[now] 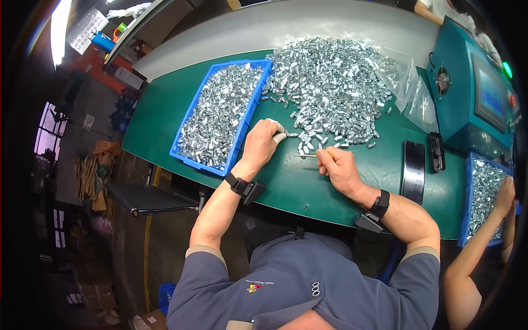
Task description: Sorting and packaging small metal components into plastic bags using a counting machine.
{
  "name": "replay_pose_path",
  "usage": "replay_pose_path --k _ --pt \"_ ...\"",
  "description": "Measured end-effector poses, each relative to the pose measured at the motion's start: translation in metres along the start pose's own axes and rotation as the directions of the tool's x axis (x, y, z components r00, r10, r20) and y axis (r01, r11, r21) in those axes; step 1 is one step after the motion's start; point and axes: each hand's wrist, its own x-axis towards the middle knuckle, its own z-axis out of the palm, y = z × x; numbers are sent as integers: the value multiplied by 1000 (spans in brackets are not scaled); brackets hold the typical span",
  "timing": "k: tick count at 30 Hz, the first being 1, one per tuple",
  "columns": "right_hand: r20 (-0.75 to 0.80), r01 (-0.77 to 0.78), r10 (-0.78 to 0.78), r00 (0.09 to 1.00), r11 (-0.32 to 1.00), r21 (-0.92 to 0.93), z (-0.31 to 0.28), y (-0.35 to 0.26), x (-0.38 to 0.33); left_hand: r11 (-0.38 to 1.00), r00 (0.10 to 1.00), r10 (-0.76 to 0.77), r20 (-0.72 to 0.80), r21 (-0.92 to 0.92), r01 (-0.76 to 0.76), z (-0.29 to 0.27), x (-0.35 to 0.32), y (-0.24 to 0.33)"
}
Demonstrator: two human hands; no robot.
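My left hand [262, 144], with white covers on some fingertips, is closed in a pinch near the right side of a blue tray [240, 136]. A small silvery metal piece [292, 135] shows at those fingertips. My right hand [338, 168] is closed around a thin metal rod [306, 155], whose tip points left toward my left hand. Just beyond both hands, a large heap of short silvery metal pieces [330, 82] spreads over the green table [286, 187]. Many similar pieces fill the blue tray, which lies at a slant on the left.
Clear plastic bags [421, 104] lie right of the heap. A dark phone-like slab [413, 170] and a black object [436, 152] lie near a teal machine [467, 88] with a screen. At far right another person's hand [505, 197] reaches over a second blue tray [467, 220].
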Motion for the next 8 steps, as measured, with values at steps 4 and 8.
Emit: replay_pose_path --k 4,8 --pt "7 -5 5 1000 1000 -29 -2 -4 1 1000 1000 -3 -5 -19 3 -4 -14 3" --pt "3 -1 1 1000 1000 -30 0 -3 1 998 996 -68 -57 7 69 -4 -15 6"
